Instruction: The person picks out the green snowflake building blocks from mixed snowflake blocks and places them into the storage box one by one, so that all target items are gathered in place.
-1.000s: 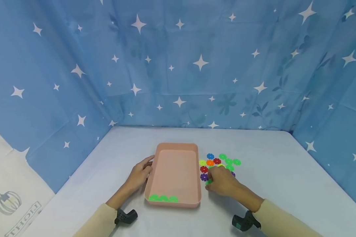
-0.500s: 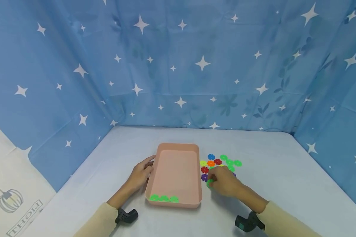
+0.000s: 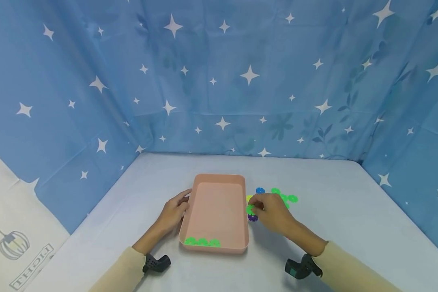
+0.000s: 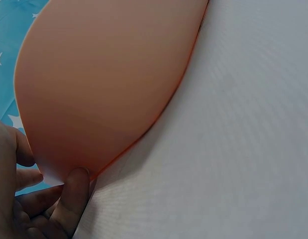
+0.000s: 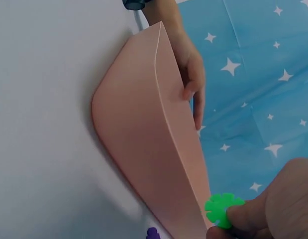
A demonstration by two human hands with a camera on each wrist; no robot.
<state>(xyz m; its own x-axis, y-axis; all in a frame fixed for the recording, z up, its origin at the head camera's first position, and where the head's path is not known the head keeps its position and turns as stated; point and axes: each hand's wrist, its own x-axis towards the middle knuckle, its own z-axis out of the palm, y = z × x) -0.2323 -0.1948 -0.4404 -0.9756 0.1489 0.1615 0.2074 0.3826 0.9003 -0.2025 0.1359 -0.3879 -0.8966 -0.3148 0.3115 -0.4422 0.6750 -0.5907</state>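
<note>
A shallow pink tray (image 3: 220, 211) sits on the white table; three green flower-shaped discs (image 3: 202, 241) stand in a row at its near edge. My left hand (image 3: 171, 215) holds the tray's left side, with one fingertip (image 4: 76, 181) against the outer wall and others at the rim. Just beyond the tray's right rim, my right hand (image 3: 273, 211) pinches a green notched plastic disc (image 5: 222, 209) between thumb and fingers. Under and behind that hand lie more discs: a purple disc (image 3: 252, 218), a blue disc (image 3: 260, 190) and several green discs (image 3: 293, 198). Some are hidden.
The white tabletop (image 3: 325, 194) extends around the tray. A blue star-patterned curtain (image 3: 219, 81) hangs behind and on both sides. A black device is strapped to each wrist. Printed cream cloth (image 3: 14, 227) shows at the left.
The right hand has taken the green disc up from the near side of the pile and moved it left and away, towards the tray's right rim. The left hand keeps its place.
</note>
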